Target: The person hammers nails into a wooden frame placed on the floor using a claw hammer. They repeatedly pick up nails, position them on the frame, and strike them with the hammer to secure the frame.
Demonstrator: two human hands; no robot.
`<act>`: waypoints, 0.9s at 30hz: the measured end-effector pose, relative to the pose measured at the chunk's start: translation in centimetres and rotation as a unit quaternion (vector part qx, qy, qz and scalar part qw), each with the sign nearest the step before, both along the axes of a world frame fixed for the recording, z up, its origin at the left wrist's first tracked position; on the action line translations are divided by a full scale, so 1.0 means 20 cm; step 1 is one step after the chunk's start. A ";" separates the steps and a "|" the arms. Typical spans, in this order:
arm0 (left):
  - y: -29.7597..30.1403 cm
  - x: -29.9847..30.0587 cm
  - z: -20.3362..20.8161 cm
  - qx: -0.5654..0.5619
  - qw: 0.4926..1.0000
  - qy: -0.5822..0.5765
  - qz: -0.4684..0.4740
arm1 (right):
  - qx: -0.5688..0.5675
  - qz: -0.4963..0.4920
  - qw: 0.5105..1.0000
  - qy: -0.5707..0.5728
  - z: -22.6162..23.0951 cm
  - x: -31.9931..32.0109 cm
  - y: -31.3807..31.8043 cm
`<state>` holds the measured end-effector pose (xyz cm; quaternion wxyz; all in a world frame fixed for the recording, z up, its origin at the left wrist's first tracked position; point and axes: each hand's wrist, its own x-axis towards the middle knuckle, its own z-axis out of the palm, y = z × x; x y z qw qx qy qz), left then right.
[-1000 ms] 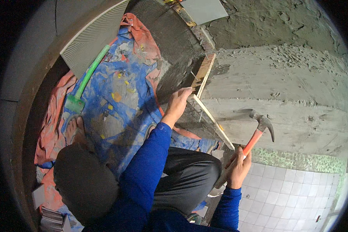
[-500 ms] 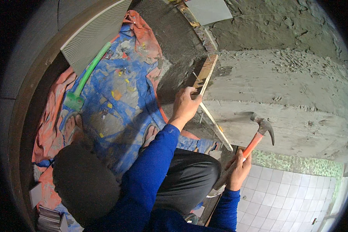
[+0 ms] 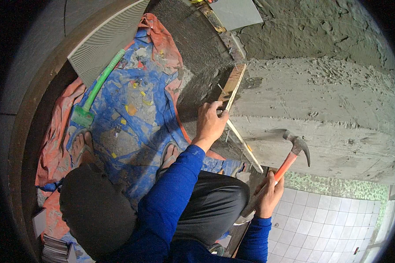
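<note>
My left hand is closed around a narrow wooden strip along the edge of the grey cement surface, its thumb and fingers pinching it near the middle. A nail sticks out of the wood just beyond my fingers. Lower right, my right hand grips a claw hammer by its orange-red handle. The hammer's dark metal head is over the cement face, apart from the strip. A second wooden length slants from my left hand toward my right.
A green mallet lies on a dirty blue and red tarp. Behind it leans a large tile with a ridged back. Pale tile sits at the top; stacked tiles stand lower left. White wall tiles are lower right.
</note>
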<state>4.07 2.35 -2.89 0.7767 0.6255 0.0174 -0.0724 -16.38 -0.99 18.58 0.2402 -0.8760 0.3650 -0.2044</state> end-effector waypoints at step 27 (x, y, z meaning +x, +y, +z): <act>0.00 0.02 -0.05 -0.017 0.998 -0.056 0.017 | 0.027 0.023 0.999 -0.018 0.01 0.01 0.02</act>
